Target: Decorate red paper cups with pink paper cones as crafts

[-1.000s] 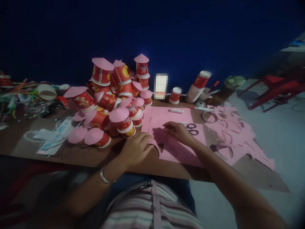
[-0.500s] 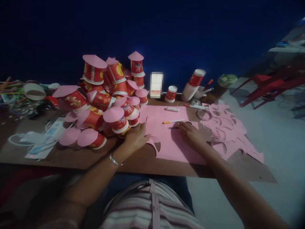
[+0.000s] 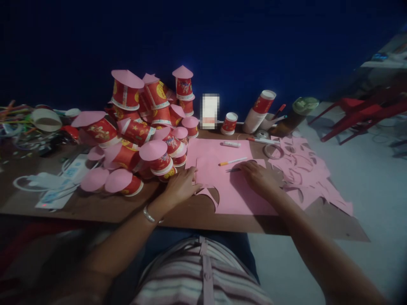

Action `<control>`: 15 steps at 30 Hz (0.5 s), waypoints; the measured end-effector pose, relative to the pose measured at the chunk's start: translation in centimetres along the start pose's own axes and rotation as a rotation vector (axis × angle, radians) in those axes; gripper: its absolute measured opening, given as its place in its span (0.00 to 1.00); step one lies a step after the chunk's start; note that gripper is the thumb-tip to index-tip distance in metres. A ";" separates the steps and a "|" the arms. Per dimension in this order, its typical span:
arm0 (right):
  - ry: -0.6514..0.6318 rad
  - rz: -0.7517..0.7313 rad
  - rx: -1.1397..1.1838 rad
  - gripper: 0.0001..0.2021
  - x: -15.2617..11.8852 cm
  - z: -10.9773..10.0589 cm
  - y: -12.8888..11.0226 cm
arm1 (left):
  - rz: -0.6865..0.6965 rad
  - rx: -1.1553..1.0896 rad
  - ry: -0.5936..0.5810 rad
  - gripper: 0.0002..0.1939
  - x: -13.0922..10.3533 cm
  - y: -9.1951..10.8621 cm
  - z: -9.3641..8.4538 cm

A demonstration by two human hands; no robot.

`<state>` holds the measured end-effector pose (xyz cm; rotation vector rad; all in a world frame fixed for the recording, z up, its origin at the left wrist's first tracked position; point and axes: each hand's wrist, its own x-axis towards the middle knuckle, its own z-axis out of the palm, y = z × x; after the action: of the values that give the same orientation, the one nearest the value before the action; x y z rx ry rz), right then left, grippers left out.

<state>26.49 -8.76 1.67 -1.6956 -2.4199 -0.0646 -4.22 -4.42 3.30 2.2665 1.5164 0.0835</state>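
Note:
My left hand (image 3: 182, 185) is at the left edge of the pink paper (image 3: 230, 195), with thumb and fingers closed on that edge. A curved pink offcut (image 3: 211, 195) with a round cut-out beside it lies just right of the thumb. Over the right part of the paper, my right hand (image 3: 257, 176) is closed around a pair of scissors (image 3: 233, 170). Their dark blades point left, and most of the handles are hidden under the fingers. Just above the blades lies a pen with an orange end (image 3: 232, 162), and a white glue stick (image 3: 231, 144) is farther back.
Red paper cups with pink cone tops (image 3: 153, 151) crowd the table's left. A power strip (image 3: 63, 180) lies in front of them. Along the back stand a phone-like blurred rectangle (image 3: 210, 111), a single red cup (image 3: 229, 123) and stacked cups (image 3: 260, 112). Pink scraps (image 3: 307, 173) cover the right.
The paper's left edge by my left hand has shifted, and the curved offcut sits slightly more to the right. My right hand keeps its place with the scissors.

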 end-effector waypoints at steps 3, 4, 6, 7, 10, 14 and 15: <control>0.036 0.011 -0.012 0.19 -0.2 0.4 -0.5 | 0.075 0.030 -0.012 0.23 -0.7 -0.4 0.2; 0.049 0.009 -0.025 0.18 -0.3 0.5 -0.9 | 0.126 0.056 -0.007 0.22 -1.0 -0.5 0.3; 0.056 -0.026 -0.041 0.16 -0.7 0.6 -2.3 | 0.236 0.125 0.015 0.18 -1.7 -0.7 0.2; 0.035 -0.065 -0.036 0.16 -1.1 0.5 -3.3 | 0.280 0.161 0.023 0.18 -2.2 -0.8 0.1; -0.058 -0.211 0.004 0.13 -2.2 0.0 -6.1 | 0.372 0.220 0.013 0.18 -3.3 -0.8 -0.3; -0.076 -0.269 0.056 0.17 -3.2 -0.5 -8.4 | 0.525 0.171 -0.057 0.17 -4.4 -1.1 -0.5; -0.071 -0.274 0.061 0.17 -3.4 -0.5 -8.6 | 0.553 0.152 -0.073 0.16 -4.6 -1.3 -0.5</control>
<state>19.64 -14.91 2.15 -1.3534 -2.6622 0.0322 -7.37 -7.97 4.14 2.7171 0.8476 0.0424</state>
